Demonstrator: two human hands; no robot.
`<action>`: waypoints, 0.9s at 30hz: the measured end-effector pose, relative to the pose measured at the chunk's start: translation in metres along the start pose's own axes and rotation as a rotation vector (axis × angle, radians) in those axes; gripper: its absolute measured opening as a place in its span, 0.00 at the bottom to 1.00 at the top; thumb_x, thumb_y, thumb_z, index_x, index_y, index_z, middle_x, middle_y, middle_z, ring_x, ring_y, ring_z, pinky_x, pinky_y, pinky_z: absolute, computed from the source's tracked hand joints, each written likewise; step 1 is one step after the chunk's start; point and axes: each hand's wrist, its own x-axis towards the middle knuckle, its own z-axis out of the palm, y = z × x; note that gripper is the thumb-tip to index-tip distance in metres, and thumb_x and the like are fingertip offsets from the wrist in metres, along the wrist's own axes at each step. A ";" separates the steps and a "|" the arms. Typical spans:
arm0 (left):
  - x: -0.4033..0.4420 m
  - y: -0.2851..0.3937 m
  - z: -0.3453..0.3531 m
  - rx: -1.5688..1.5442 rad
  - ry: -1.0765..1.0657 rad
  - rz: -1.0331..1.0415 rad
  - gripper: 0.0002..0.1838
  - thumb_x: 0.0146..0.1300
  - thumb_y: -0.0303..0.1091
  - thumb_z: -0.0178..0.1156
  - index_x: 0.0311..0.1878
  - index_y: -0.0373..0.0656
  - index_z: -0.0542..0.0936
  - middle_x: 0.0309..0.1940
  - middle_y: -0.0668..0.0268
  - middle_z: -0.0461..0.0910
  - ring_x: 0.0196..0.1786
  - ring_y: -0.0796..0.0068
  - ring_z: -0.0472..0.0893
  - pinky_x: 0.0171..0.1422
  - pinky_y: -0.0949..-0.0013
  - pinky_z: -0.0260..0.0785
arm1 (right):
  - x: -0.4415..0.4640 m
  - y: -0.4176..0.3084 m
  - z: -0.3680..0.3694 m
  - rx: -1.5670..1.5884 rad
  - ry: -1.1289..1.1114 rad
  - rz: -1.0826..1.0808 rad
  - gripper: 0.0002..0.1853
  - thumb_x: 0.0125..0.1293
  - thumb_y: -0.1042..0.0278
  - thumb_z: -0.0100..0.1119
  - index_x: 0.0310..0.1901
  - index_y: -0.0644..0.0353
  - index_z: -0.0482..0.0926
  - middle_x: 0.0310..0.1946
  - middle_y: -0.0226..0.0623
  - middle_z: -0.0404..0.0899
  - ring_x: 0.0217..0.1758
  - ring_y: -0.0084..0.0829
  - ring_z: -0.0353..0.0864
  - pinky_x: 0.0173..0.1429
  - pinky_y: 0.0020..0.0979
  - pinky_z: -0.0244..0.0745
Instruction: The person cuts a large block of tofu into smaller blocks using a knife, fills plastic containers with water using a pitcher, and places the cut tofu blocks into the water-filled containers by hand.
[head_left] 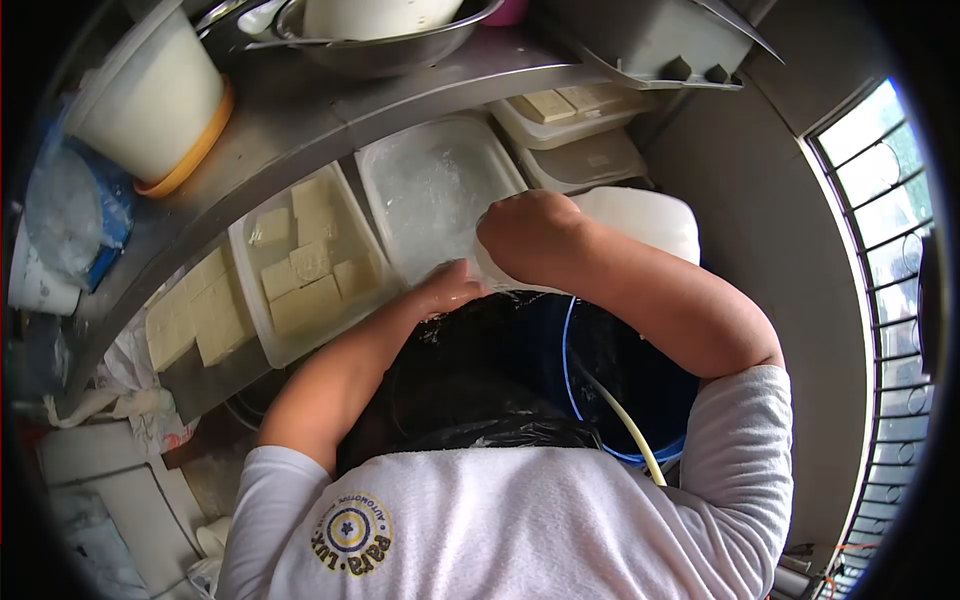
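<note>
A rectangular tub of cloudy water (435, 190) sits in front of me on a metal surface. My left hand (455, 288) is wet and closed at the tub's near right corner; what its fingers hold is hidden. Just right of it, my right hand (535, 235) is bent into a fist over a white translucent container (650, 222), its fingertips out of sight. The container lies to the right of the tub, partly behind my right forearm. Left of the water tub, another tub (255, 290) holds several pale blocks in liquid.
More pale blocks (200, 310) lie at the far left. Lidded tubs (585, 155) are stacked behind the white container. A metal shelf (290, 130) carries a white bucket (150, 100) and a metal bowl (390, 50). Below my arms are a blue barrel (685, 425) and a hose (625, 420).
</note>
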 end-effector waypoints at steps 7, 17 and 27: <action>-0.003 0.003 0.014 -0.033 0.202 0.020 0.22 0.65 0.39 0.67 0.55 0.31 0.81 0.50 0.48 0.86 0.53 0.52 0.85 0.58 0.55 0.75 | 0.006 -0.031 -0.022 -0.153 -0.069 -0.104 0.08 0.61 0.71 0.67 0.41 0.58 0.89 0.39 0.40 0.91 0.44 0.41 0.92 0.41 0.38 0.86; -0.142 -0.018 -0.059 -0.149 0.277 0.240 0.13 0.74 0.34 0.63 0.52 0.34 0.81 0.41 0.61 0.86 0.41 0.73 0.85 0.50 0.66 0.78 | -0.008 0.070 0.106 0.017 0.012 0.411 0.11 0.64 0.60 0.70 0.43 0.57 0.89 0.42 0.48 0.89 0.52 0.47 0.89 0.56 0.47 0.83; -0.388 -0.280 -0.215 -0.170 1.295 -0.378 0.18 0.77 0.44 0.62 0.51 0.35 0.80 0.40 0.61 0.85 0.40 0.72 0.84 0.48 0.68 0.79 | 0.090 -0.191 0.100 0.888 0.679 0.235 0.14 0.69 0.74 0.65 0.56 0.61 0.83 0.52 0.49 0.83 0.50 0.52 0.87 0.54 0.43 0.84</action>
